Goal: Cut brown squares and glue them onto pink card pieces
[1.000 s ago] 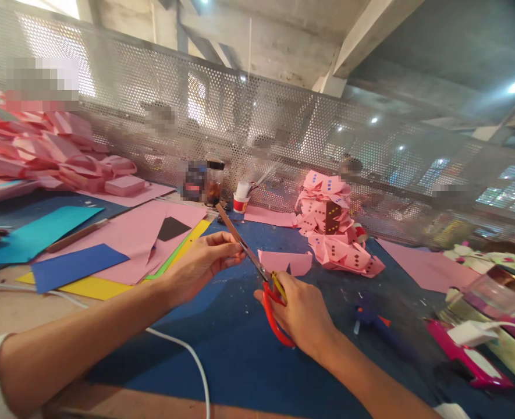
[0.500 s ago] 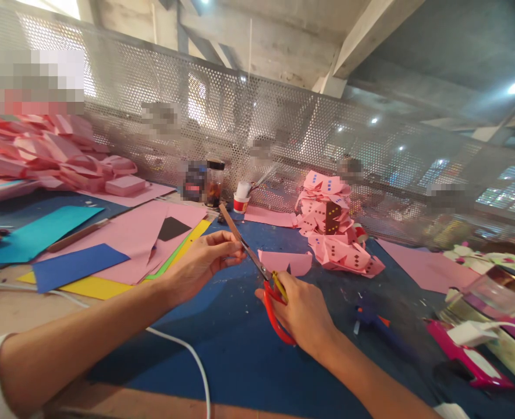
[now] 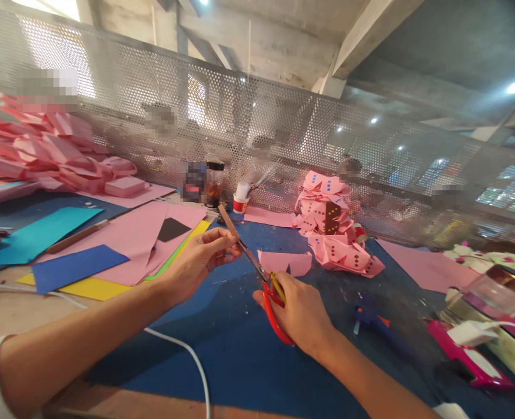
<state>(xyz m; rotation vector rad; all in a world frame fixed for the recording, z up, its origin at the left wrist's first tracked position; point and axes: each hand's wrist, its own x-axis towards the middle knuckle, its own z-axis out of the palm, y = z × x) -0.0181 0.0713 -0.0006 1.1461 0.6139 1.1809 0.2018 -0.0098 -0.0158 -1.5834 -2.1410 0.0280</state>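
My right hand (image 3: 301,314) grips red-handled scissors (image 3: 271,297) over the blue table mat (image 3: 240,355); the blades point up and left. My left hand (image 3: 200,259) pinches a thin brown paper strip (image 3: 228,222) that runs along the scissor blades. Just beyond the scissors lies a pink paper piece with notches cut in it (image 3: 286,262). Both hands are close together, near the middle of the table.
A heap of pink dotted paper pieces (image 3: 333,233) stands at the back. Coloured sheets (image 3: 109,244) lie at left, with stacked pink folded pieces (image 3: 52,157) behind. A glue gun (image 3: 375,320), a white cable (image 3: 187,355), jars (image 3: 213,183) and a mesh screen (image 3: 283,134) surround the work area.
Almost nothing has moved. My left hand and the strip shifted slightly along the scissor blades.
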